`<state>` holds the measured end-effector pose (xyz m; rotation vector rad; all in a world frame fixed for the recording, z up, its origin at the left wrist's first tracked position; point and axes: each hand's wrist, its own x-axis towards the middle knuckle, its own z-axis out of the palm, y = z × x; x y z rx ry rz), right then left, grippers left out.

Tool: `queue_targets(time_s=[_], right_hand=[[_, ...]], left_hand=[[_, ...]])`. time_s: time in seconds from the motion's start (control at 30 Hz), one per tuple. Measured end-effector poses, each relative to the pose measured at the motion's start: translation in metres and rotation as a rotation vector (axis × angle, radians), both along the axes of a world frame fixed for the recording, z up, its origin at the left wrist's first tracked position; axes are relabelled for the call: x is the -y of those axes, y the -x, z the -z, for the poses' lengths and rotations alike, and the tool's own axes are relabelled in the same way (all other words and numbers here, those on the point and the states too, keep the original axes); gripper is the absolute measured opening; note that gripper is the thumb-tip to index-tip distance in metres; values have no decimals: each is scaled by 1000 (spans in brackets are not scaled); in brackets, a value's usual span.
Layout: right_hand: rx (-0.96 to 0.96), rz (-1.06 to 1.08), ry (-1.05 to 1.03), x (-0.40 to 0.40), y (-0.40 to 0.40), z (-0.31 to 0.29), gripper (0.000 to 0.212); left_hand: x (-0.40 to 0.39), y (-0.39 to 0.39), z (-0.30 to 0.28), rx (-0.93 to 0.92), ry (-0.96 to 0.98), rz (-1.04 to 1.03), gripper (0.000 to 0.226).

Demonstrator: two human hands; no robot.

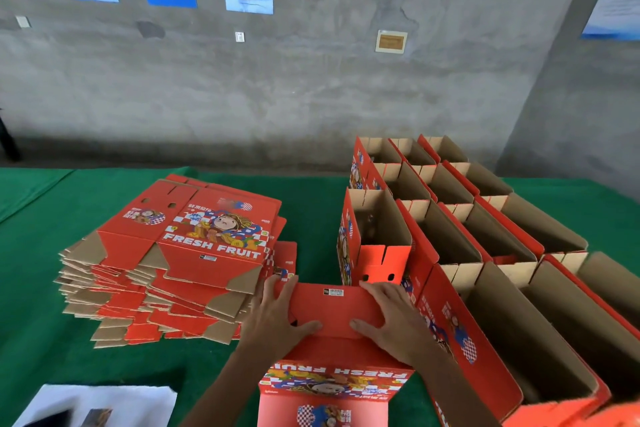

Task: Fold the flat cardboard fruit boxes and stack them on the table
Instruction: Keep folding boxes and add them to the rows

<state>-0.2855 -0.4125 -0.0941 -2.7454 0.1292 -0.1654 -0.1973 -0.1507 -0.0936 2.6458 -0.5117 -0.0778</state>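
Pressing flat on the red box (334, 308) at the near table (41, 288) edge, left hand (277, 315) and right hand (391, 315) lie apart, fingers spread; flat stack (180, 260) left, folded boxes (467, 236) right

The stack of flat red cardboard fruit boxes (180, 253) shows smooth printed faces with a slight sheen and raw matt brown edges. The folded red cardboard boxes (467, 239) are plain matt brown inside. Green matt cloth (41, 253) covers the counter. The grey concrete wall (311, 80) looks rough.
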Motion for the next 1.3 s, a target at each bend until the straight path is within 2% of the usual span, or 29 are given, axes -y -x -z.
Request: queue_targets(time_s=[0.13, 0.2, 0.27, 0.37, 0.4, 0.47, 0.57, 0.63, 0.83, 0.93, 1.03, 1.17, 1.23, 1.3], right_hand=[[3, 128, 133, -17, -7, -3, 79], [5, 158, 105, -23, -6, -3, 78], [44, 199, -132, -21, 0, -6, 79], [154, 450, -579, -9, 5, -2, 88], [105, 540, -682, -5, 5, 2, 90], [-114, 668, -912, 5, 7, 16, 91], [-419, 647, -1164, 20, 31, 35, 90], [-507, 600, -1189, 28, 43, 46, 88], [-552, 577, -1161, 23, 56, 60, 67], [-562, 546, -1222, 20, 65, 47, 71], [-509, 454, -1251, 21, 72, 16, 90], [-317, 236, -1224, 18, 88, -53, 76], [-176, 148, -1091, 15, 102, -90, 79], [-102, 32, -885, 4, 119, -117, 70]], left_hand=[[14, 4, -5, 31, -79, -109, 107], [14, 6, -3, 76, -89, -115, 103], [8, 6, 3, 112, -11, -116, 90], [-2, 3, 7, 82, 80, -164, 84], [-4, 2, 7, 65, 80, -168, 85], [-5, 3, 6, 24, 106, -165, 87], [-10, 7, 5, 6, 178, -167, 87], [-14, 9, 6, 10, 239, -158, 82], [-29, 21, 9, 42, 390, -54, 53], [-35, 19, -2, 66, 476, -65, 43], [-36, 15, -18, 63, 607, -113, 42], [-43, 7, -33, 34, 744, -131, 43], [-44, 6, -34, -69, 767, -45, 43], [-35, 13, -33, -201, 792, 52, 47]])
